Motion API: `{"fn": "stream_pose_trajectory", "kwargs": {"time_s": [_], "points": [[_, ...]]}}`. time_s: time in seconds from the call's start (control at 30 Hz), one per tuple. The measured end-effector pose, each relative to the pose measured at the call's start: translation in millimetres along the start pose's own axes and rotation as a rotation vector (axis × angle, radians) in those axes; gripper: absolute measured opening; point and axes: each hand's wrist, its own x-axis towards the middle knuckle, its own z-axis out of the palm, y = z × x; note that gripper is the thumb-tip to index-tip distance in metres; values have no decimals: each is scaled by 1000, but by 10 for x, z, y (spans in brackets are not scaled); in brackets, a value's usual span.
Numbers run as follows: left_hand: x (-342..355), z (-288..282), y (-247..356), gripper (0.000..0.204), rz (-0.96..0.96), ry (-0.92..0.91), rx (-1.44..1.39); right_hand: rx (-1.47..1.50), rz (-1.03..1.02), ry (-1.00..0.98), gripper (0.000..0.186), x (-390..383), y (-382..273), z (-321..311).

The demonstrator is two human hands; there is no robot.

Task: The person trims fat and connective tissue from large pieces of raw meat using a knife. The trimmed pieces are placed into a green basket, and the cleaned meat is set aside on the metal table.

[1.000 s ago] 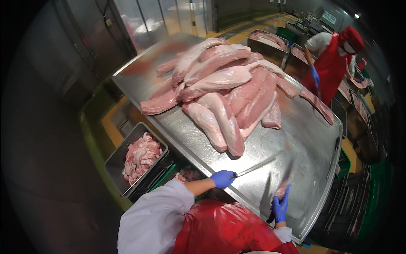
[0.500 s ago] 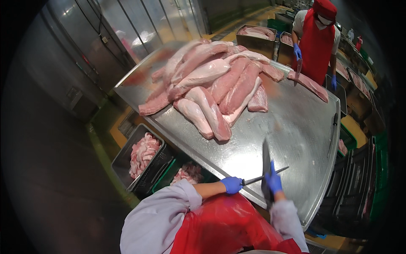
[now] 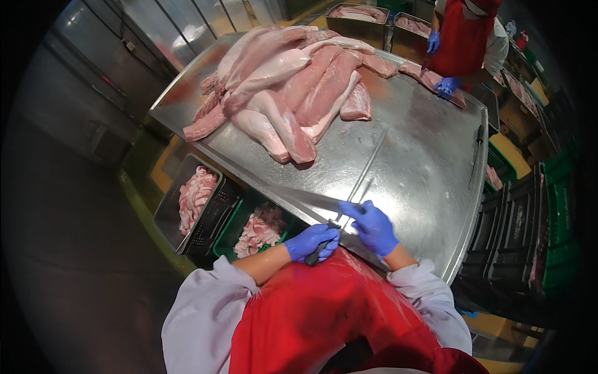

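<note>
At the near edge of the steel table [image 3: 423,168], the left hand [image 3: 308,244] gripped a honing steel [image 3: 368,167], the right hand [image 3: 372,229], close by, a knife [image 3: 305,197] crossing it, honing seemingly unfinished, pork loins [image 3: 274,71] left piled on the far side.

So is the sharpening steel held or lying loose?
Held: the left hand grips its black handle, the rod extending over the metal table.

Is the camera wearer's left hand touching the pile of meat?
No, the left hand grips the dark handle of a slim metal rod at the table's near edge, clearly apart from the pile of meat.
</note>
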Motion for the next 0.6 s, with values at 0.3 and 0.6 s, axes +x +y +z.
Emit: {"fn": "stream_pose_trajectory", "kwargs": {"time_s": [0.3,0.6], "points": [[-435,-262,433,24,562,433,1462,-129,194,490,18,-726,803,-733],[-301,-65,496,23,543,409,1529,76,362,242,17,-975,335,-612]]}}
